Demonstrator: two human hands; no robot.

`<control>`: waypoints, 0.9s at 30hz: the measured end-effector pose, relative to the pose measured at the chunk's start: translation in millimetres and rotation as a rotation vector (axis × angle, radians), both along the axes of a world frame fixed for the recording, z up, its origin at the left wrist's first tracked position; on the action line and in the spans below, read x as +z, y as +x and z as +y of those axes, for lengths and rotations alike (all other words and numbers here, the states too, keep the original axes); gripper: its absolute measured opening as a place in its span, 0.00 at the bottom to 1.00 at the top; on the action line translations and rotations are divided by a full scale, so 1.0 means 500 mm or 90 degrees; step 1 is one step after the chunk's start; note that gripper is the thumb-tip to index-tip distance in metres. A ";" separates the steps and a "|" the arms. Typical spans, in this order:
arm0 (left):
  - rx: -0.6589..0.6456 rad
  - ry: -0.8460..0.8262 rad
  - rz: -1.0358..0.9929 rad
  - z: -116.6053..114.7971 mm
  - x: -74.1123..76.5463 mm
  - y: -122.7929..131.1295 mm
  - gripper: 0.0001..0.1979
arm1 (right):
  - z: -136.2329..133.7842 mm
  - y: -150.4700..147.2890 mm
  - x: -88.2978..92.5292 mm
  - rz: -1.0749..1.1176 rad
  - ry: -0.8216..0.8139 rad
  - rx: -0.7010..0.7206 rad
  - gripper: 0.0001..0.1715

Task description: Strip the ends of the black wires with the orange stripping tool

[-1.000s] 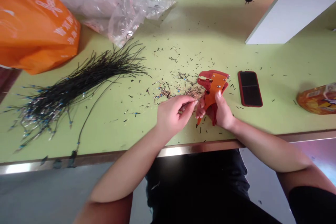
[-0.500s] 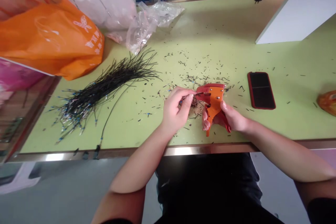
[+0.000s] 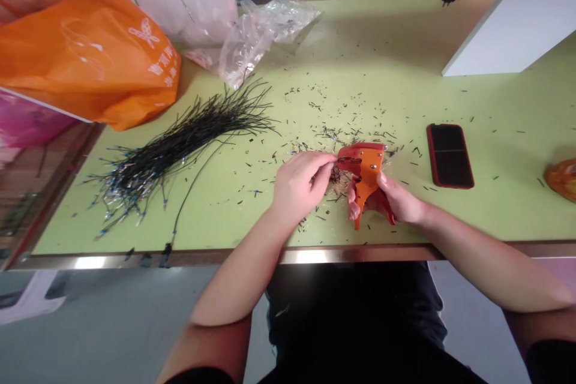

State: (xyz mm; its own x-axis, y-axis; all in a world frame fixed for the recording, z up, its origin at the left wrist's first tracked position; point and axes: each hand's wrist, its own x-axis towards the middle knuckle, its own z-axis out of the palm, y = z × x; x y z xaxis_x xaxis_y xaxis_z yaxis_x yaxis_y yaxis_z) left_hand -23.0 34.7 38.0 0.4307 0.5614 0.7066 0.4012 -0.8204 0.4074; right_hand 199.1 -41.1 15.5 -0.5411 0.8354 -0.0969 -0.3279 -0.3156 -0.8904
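Left hand [image 3: 299,185] and right hand [image 3: 396,201] are held together over a green tabletop [image 3: 405,42], near its front metal edge [image 3: 297,257]. The left thumb and forefinger are pinched on a thin black wire [image 3: 345,160], with the remaining fingers curled loosely behind them. The wire runs rightward, and its tip meets the upper end of a red-and-orange wire stripper [image 3: 366,177]. Whether the tip lies between the stripper's jaws cannot be told from this angle.

The right hand holds the wire stripper nearly upright, thumb across the orange face and fingers wrapped around the red handle from below. How hard the fingers are clenching cannot be told. The wire stripper is just above a small heap of cut scraps [image 3: 339,181], and more short black and blue scraps [image 3: 360,108] are scattered across the tabletop.

Left of the hands, well apart from them, lies a loose bundle of black wires [image 3: 180,150] with blue and silver ends. A phone in a red case [image 3: 450,156] lies right of the hands, and an orange packet [image 3: 562,179] sits at the frame edge. An orange plastic bag [image 3: 90,66] and a clear plastic bag [image 3: 265,36] lie at back left; a white panel [image 3: 508,18] stands at back right.
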 end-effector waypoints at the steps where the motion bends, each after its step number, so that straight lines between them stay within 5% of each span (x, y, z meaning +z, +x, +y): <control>1: -0.003 0.001 0.002 -0.001 0.002 0.000 0.08 | 0.000 -0.001 0.001 -0.002 0.002 -0.002 0.42; 12: 0.075 -0.116 0.004 -0.012 -0.009 -0.003 0.02 | -0.009 -0.031 -0.004 -0.057 -0.043 -0.093 0.39; 27: 0.097 0.046 0.104 -0.005 -0.013 0.002 0.12 | -0.012 -0.066 -0.012 -0.063 0.020 -0.194 0.39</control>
